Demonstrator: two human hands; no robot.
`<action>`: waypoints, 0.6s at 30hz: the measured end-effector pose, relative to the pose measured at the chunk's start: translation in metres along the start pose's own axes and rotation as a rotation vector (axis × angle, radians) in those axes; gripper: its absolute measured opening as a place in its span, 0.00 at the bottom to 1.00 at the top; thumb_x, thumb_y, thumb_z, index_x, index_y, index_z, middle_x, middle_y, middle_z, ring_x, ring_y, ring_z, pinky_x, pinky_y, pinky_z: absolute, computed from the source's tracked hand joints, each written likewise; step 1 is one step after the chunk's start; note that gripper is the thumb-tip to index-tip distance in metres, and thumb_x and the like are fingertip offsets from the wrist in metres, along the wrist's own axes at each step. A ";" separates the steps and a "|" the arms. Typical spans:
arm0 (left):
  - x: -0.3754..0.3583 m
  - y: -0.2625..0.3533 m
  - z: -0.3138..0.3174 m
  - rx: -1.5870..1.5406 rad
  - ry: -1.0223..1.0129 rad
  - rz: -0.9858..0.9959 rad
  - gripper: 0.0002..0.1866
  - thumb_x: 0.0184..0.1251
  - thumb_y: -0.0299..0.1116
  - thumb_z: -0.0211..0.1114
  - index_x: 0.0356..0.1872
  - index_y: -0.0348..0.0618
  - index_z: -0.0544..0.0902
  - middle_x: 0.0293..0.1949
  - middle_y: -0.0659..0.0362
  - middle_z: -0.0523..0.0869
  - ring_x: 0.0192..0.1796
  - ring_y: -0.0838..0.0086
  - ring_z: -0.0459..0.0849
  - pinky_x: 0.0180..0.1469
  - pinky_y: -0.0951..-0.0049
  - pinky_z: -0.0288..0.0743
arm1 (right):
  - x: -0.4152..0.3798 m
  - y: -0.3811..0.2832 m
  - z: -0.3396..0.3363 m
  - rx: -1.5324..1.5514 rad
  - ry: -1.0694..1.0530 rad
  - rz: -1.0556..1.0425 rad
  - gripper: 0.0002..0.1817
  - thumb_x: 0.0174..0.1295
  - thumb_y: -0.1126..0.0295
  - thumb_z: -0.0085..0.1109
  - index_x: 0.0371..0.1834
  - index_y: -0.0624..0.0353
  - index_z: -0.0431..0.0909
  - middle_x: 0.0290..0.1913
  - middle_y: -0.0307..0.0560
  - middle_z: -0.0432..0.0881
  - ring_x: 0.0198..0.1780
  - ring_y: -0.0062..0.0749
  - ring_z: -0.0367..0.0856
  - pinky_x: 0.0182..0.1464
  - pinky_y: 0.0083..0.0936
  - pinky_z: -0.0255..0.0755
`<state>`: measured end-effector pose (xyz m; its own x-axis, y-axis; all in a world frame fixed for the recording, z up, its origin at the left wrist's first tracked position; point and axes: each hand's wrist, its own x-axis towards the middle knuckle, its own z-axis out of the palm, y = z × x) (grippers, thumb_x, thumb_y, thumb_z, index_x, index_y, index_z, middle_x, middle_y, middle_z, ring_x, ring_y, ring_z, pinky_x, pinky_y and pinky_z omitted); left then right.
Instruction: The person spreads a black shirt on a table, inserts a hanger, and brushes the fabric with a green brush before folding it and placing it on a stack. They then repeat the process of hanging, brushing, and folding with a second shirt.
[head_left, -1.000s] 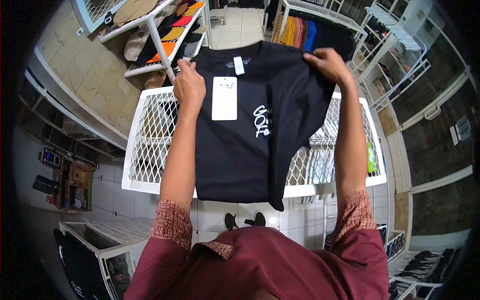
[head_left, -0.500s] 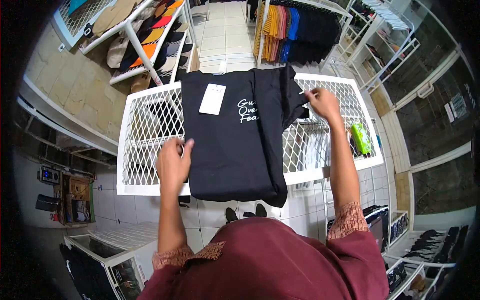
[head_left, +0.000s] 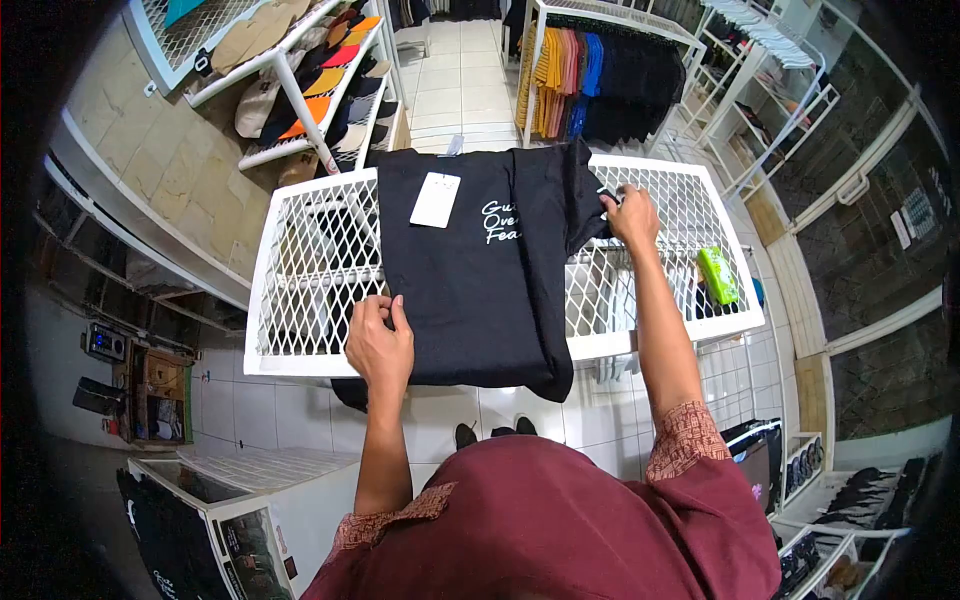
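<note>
A black T-shirt (head_left: 470, 310) with white lettering on its chest lies partly folded across a white mesh table (head_left: 255, 330). A white tag (head_left: 434, 200) rests on the shirt's upper left part. My right hand (head_left: 634, 215) pinches the sleeve at the shirt's right side, fingers closed on the cloth. Beside the shirt's left edge is my left hand (head_left: 380, 338), its thumb apart from its curled fingers and over the cloth's edge; I see no cloth gripped in it. The shirt's lower end hangs over the table's near edge.
A green packet (head_left: 717, 276) lies at the table's right end. Shelves of caps (head_left: 330, 80) stand at the far left. Behind the table is a rack of hanging shirts (head_left: 600, 80). A white cabinet (head_left: 240, 490) stands low at the left.
My left hand has moved right, onto the shirt's left edge. My right hand has shifted slightly left and down at the sleeve. The whole view has shifted a little.
</note>
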<state>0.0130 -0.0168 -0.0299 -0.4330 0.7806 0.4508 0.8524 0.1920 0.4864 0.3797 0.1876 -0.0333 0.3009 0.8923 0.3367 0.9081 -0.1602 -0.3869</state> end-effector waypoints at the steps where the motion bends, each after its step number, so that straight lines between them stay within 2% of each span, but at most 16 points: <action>1: 0.000 -0.001 0.000 -0.011 0.009 0.006 0.11 0.71 0.41 0.69 0.35 0.44 0.84 0.33 0.58 0.83 0.35 0.59 0.85 0.37 0.56 0.76 | 0.001 -0.001 -0.001 0.012 -0.047 0.026 0.19 0.64 0.53 0.71 0.47 0.55 0.88 0.52 0.59 0.86 0.55 0.59 0.85 0.55 0.49 0.79; 2: 0.000 -0.001 0.000 -0.012 0.013 0.007 0.11 0.71 0.41 0.69 0.35 0.44 0.84 0.33 0.58 0.83 0.35 0.59 0.85 0.37 0.56 0.76 | 0.002 -0.002 -0.002 0.013 -0.043 0.024 0.19 0.64 0.53 0.71 0.47 0.55 0.88 0.52 0.59 0.86 0.55 0.59 0.85 0.55 0.49 0.79; 5: -0.001 -0.001 0.001 -0.023 0.021 0.004 0.11 0.71 0.41 0.69 0.35 0.44 0.83 0.33 0.58 0.83 0.35 0.59 0.85 0.37 0.56 0.77 | 0.001 -0.001 -0.006 0.091 -0.076 0.117 0.14 0.62 0.55 0.73 0.41 0.53 0.90 0.44 0.54 0.90 0.49 0.58 0.88 0.51 0.47 0.81; 7: -0.002 -0.003 0.001 -0.015 0.029 0.019 0.11 0.71 0.41 0.69 0.35 0.45 0.83 0.33 0.59 0.83 0.35 0.59 0.85 0.38 0.57 0.77 | 0.001 0.000 -0.002 0.076 -0.050 0.112 0.13 0.62 0.57 0.73 0.39 0.56 0.90 0.41 0.56 0.90 0.47 0.57 0.89 0.50 0.47 0.81; 9: -0.002 0.000 -0.002 -0.020 0.013 0.005 0.11 0.71 0.40 0.69 0.35 0.43 0.84 0.33 0.58 0.84 0.35 0.59 0.85 0.38 0.57 0.76 | 0.005 0.003 0.006 -0.146 0.089 -0.175 0.14 0.62 0.59 0.72 0.39 0.59 0.89 0.41 0.59 0.89 0.47 0.55 0.89 0.49 0.48 0.80; 11: -0.002 0.001 -0.002 -0.024 0.003 -0.012 0.11 0.71 0.39 0.69 0.36 0.42 0.85 0.33 0.57 0.85 0.36 0.59 0.85 0.39 0.58 0.76 | 0.013 0.005 0.005 -0.111 0.131 -0.221 0.14 0.63 0.60 0.70 0.39 0.62 0.86 0.41 0.62 0.89 0.46 0.57 0.88 0.49 0.51 0.80; 13: -0.003 -0.001 0.000 -0.033 0.045 0.010 0.10 0.72 0.40 0.68 0.35 0.45 0.83 0.33 0.59 0.83 0.35 0.60 0.85 0.36 0.57 0.77 | 0.037 0.008 -0.006 0.055 0.013 -0.096 0.12 0.64 0.63 0.67 0.40 0.61 0.83 0.42 0.63 0.88 0.46 0.60 0.87 0.50 0.53 0.79; 14: -0.003 0.000 -0.001 -0.021 0.033 0.006 0.10 0.72 0.39 0.68 0.35 0.45 0.83 0.33 0.59 0.83 0.35 0.60 0.85 0.36 0.58 0.77 | 0.062 0.025 -0.009 0.137 -0.028 -0.190 0.10 0.65 0.64 0.64 0.41 0.61 0.82 0.42 0.62 0.88 0.46 0.62 0.87 0.51 0.53 0.79; 16: -0.003 0.001 -0.003 -0.026 0.021 -0.010 0.11 0.72 0.40 0.68 0.36 0.44 0.84 0.33 0.58 0.84 0.36 0.59 0.85 0.38 0.58 0.76 | 0.101 0.043 -0.038 0.127 0.027 -0.253 0.09 0.66 0.66 0.60 0.40 0.60 0.83 0.41 0.62 0.89 0.48 0.61 0.87 0.53 0.50 0.78; 18: -0.003 0.001 -0.002 -0.041 0.015 -0.024 0.11 0.72 0.40 0.68 0.36 0.43 0.84 0.34 0.57 0.85 0.36 0.58 0.85 0.39 0.58 0.76 | 0.132 0.053 -0.063 0.033 0.110 -0.188 0.08 0.65 0.68 0.60 0.39 0.62 0.83 0.41 0.64 0.89 0.49 0.61 0.87 0.54 0.51 0.78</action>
<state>0.0146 -0.0199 -0.0289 -0.4580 0.7667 0.4498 0.8289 0.1856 0.5277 0.4861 0.2705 0.0453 0.1590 0.8535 0.4962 0.9416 0.0201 -0.3363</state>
